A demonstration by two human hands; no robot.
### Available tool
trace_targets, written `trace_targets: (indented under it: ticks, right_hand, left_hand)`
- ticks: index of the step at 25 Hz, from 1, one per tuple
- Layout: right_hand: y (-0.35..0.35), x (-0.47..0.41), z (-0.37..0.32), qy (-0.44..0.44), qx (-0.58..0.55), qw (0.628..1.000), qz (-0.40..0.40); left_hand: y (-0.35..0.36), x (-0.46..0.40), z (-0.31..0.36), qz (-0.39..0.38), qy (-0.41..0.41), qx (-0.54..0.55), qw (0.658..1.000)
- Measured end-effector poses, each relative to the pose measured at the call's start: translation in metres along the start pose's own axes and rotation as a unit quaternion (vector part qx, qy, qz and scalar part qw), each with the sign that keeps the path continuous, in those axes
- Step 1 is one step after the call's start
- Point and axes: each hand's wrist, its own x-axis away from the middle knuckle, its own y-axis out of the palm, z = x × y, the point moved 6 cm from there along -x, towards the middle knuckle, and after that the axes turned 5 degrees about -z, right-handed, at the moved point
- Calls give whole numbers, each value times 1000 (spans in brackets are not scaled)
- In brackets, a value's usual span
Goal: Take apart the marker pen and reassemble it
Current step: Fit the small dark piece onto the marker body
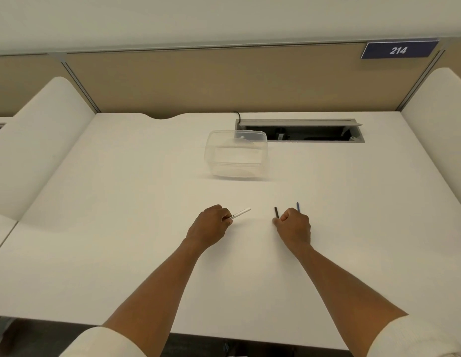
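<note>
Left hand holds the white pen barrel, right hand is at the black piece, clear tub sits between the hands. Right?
Not quite. The head view shows the clear tub farther back on the desk, beyond both hands, not between them. The left hand does hold the white pen barrel, and the right hand is at the black piece.

Office cubicle: partition [211, 81], numbered sign [399, 50]

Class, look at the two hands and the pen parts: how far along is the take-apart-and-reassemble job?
Done: the marker looks taken apart, in separate pieces. In hand: the left hand grips the white barrel; the right hand is closed on a thin black piece, and a blue piece shows just behind it, grip unclear. Left: nothing is rejoined, so reassembly remains. The clear container sits untouched beyond.
</note>
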Motion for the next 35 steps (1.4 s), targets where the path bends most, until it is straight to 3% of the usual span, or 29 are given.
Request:
trace_targets:
  ticks: [8,14,18,23,29,31,33,35]
  right_hand:
    - [-2,-1,3,-10,4,1000,-14]
    - [-10,9,1,-69,38,997,11]
    - [-14,22,-13,-168,58,984,-2]
    - [2,48,-47,-335,102,934,-66]
    - [13,39,-56,-309,157,936,-62]
    - [10,35,-59,-321,163,931,-58]
    - [8,32,-61,-342,177,921,-54]
    - [5,29,-62,-347,185,918,-54]
  left_hand:
    - [-3,6,-1,9,-3,1,1000]
    - [2,8,4,13,0,2,1000]
    - [8,6,16,14,9,-4,1000]
    - [11,0,45,22,27,-34,999]
    - [6,-2,73,27,45,-49,997]
    - [6,-3,75,3,60,1,998]
    - [5,-2,71,-27,60,129,989]
    - [3,-1,62,-35,38,283,958]
